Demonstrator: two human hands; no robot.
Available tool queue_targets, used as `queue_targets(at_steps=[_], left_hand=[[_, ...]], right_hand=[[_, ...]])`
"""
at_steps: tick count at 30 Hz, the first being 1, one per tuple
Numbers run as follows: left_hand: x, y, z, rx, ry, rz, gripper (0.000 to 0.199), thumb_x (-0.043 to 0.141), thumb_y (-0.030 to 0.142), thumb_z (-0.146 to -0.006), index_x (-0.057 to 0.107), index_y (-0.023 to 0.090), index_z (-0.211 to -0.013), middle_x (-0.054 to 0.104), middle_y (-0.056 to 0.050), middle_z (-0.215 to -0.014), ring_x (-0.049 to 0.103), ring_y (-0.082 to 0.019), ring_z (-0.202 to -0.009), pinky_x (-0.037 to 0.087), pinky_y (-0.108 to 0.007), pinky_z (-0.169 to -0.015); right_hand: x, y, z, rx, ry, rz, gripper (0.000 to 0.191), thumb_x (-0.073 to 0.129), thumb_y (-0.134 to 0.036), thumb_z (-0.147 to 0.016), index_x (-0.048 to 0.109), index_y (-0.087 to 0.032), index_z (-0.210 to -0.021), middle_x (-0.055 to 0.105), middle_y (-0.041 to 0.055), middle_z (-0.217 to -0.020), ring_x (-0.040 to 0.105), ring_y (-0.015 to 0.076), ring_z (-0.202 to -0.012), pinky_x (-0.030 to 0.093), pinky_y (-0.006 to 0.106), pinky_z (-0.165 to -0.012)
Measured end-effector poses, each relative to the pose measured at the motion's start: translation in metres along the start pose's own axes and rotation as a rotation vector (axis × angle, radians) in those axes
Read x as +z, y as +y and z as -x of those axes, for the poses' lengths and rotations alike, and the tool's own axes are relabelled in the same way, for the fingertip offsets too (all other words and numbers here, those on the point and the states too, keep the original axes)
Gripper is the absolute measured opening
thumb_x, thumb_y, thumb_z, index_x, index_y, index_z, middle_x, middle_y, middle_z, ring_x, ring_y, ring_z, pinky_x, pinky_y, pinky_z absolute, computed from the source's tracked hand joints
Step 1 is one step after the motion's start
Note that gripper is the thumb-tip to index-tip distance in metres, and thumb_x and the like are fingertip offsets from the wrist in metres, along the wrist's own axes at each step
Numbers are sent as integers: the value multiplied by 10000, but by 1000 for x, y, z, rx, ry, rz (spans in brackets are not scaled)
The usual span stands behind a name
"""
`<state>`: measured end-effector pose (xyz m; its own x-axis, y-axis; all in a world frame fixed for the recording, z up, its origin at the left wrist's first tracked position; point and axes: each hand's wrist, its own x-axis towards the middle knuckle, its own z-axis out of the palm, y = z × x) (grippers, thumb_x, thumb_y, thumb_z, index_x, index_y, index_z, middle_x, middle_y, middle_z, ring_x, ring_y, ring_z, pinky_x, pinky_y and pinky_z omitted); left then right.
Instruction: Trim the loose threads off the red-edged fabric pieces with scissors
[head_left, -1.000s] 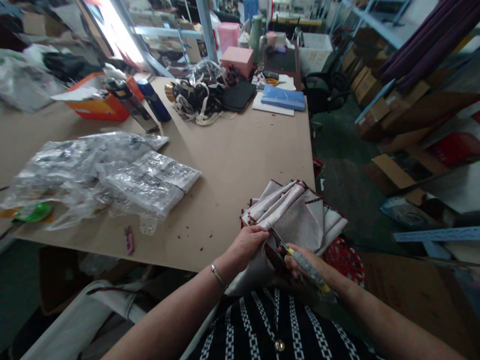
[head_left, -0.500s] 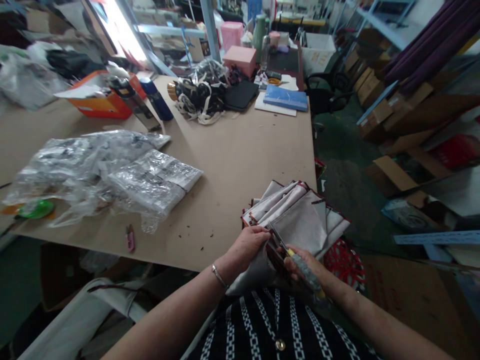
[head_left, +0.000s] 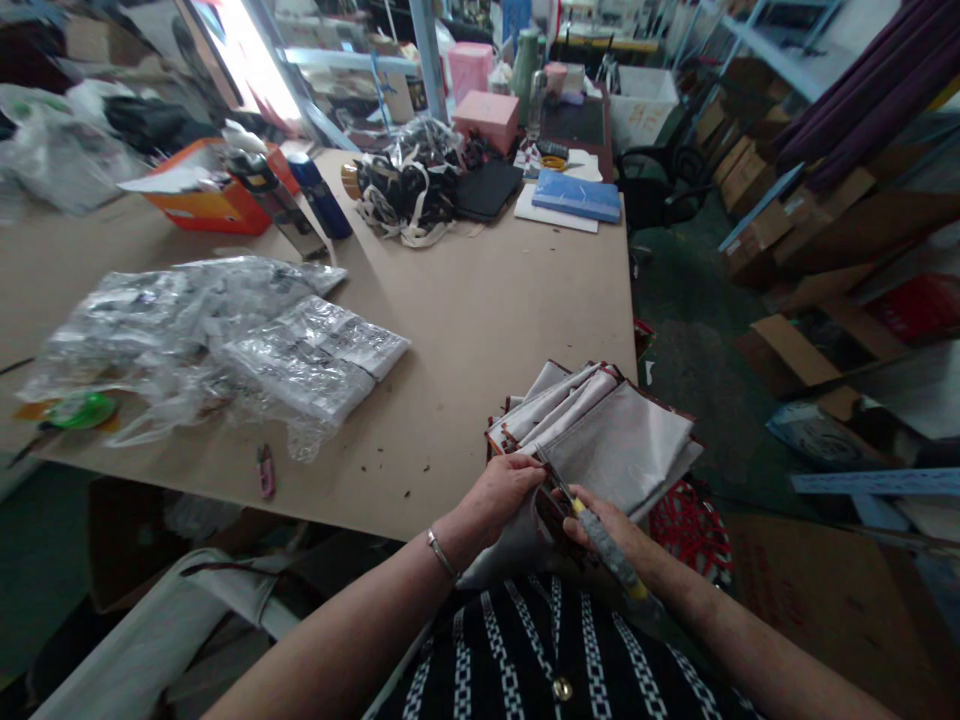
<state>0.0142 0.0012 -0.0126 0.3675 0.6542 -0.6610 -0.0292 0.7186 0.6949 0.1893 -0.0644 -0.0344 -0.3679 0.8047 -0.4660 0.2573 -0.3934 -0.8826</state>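
Observation:
My left hand (head_left: 504, 492) is closed, pinching the dark-red bound edge of a grey fabric piece (head_left: 510, 545) near the table's front edge. In my right hand (head_left: 611, 525) are scissors (head_left: 611, 550) with a grey-wrapped handle and yellow bits. Their thin metal blades point up and left, close to my left fingertips. The fingers of my right hand are wrapped round the handle and partly hidden beneath it. Just beyond both hands lies a stack of grey fabric pieces (head_left: 611, 440) with dark-red edging, reaching past the table's right edge.
Clear plastic packets (head_left: 315, 355) cover the table's left part. Pink thread snips (head_left: 265, 472) lie near the front edge, with small dark scraps around. Bottles (head_left: 319, 195), an orange box (head_left: 210, 195) and a blue box (head_left: 576, 195) stand farther back. A red stool (head_left: 690, 530) is at right.
The raised corner on the top fabric piece of the stack now lies flat. My hands and the scissors hold nearly the same position; the whole view has shifted slightly.

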Motion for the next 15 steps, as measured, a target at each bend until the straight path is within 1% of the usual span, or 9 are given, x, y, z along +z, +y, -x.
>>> queue_targets(at_steps=[4,10,12,15], left_hand=[[0,-1,1,2,11,-23,81,609,226,-658,591,147,-659,596,-18,-574,511,-109,-482,374,-237,-491],[1,-1,2,19,14,-36,82,603,226,-653,586,146,-660,598,-27,-587,524,-120,-502,382,-247,-504],[1,-1,3,21,14,-37,80,605,222,-649,586,145,-658,595,-26,-587,522,-119,-502,383,-249,-505],[0,-1,5,16,11,-28,78,604,219,-648,586,143,-655,592,-22,-582,513,-114,-494,378,-246,-499]], right_hand=[[0,4,-2,8,5,-3,604,566,-587,-756,478,-162,-1176,631,53,-878,599,217,-789,479,337,-734],[4,3,-2,11,59,20,516,566,-549,-768,523,-166,-1111,629,45,-850,585,207,-759,468,311,-690],[5,2,-1,17,58,15,520,583,-544,-753,524,-171,-1111,636,46,-863,588,210,-766,469,311,-695],[7,0,1,8,44,-15,555,607,-526,-737,495,-182,-1158,642,57,-950,593,222,-831,469,325,-746]])
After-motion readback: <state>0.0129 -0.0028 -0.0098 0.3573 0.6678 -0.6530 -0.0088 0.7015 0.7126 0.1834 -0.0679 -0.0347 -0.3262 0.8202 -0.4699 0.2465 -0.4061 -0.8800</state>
